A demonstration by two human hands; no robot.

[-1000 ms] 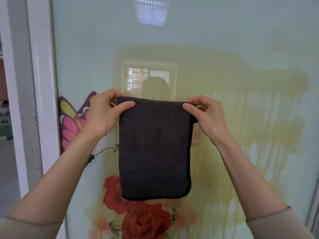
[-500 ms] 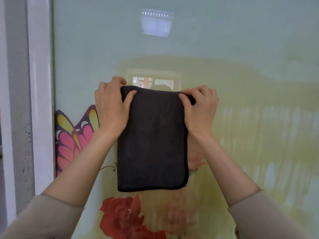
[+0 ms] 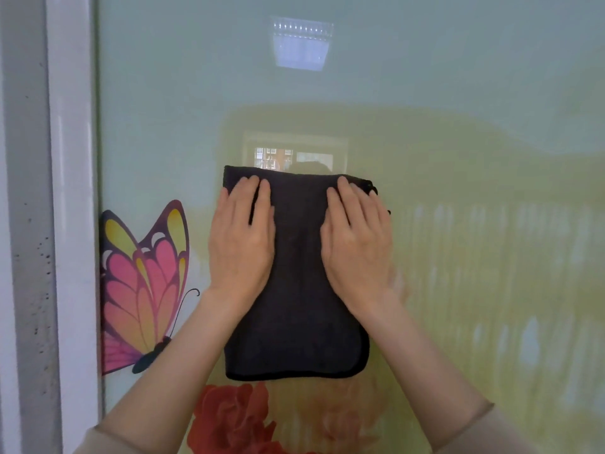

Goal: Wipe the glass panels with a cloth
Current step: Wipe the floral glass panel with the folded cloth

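Head view: dark charcoal rectangular terry cloth [image 3: 296,290] sits flat against the pale green frosted glass panel [image 3: 458,93], centre of frame, top edge just under the reflected window, bottom hem just above the red rose decal [image 3: 235,417] at lower centre.

Step in hand, my read: cloth is pinned, wipe stroke is about to start. To do it well:
- keep both palms flat, even pressure, so the whole upper half of the cloth bears on the glass
- lower half hangs unpressed; either slide the hands lower or expect it only to trail
- work in straight overlapping passes; the yellowish streaky patch across centre and right of frame looks like the part needing work
- go easy near the pink and yellow butterfly decal [image 3: 144,286] at left, its edge could lift; it sits hard against the white frame post [image 3: 72,224]

Fingers:
- left hand [image 3: 240,244]: extended, close together, laid flat on the cloth's upper left, not gripping
- right hand [image 3: 358,244]: same, flat on upper right, fingertips near the top edge, outer fingers reaching the cloth's right margin
- nothing pinched or clamped; friction against the glass alone holds the cloth up.
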